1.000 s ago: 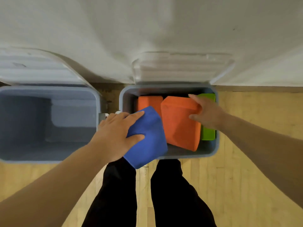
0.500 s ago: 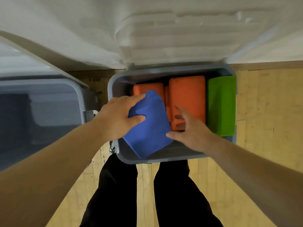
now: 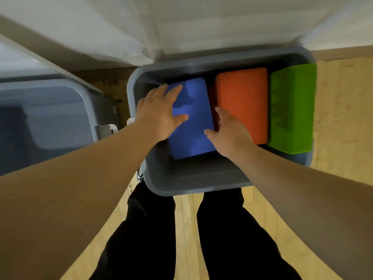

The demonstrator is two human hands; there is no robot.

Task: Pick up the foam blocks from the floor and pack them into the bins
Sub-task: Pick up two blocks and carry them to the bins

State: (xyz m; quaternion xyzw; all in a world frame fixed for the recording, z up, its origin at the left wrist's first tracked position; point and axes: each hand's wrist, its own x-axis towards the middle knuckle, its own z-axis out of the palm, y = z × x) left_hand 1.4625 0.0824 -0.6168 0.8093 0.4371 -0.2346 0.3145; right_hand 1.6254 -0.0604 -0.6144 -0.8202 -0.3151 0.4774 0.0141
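Observation:
A blue foam block (image 3: 193,126) lies in the left part of the grey bin (image 3: 191,184), beside an orange block (image 3: 242,98) and a green block (image 3: 292,108) that leans on the bin's right rim. My left hand (image 3: 159,114) lies flat on the blue block's left side, fingers straight. My right hand (image 3: 228,130) holds the blue block's right edge, thumb on top and fingers down in the gap next to the orange block.
A second grey bin (image 3: 60,118) stands open to the left, with nothing visible inside. Both lids (image 3: 222,27) lean back against the white wall. My legs in black trousers (image 3: 232,239) stand on the wooden floor just in front of the bin.
The blue block went from tilted over the bin's front left to lying straight inside next to the orange block. My right hand shifted onto its right edge. The camera moved closer.

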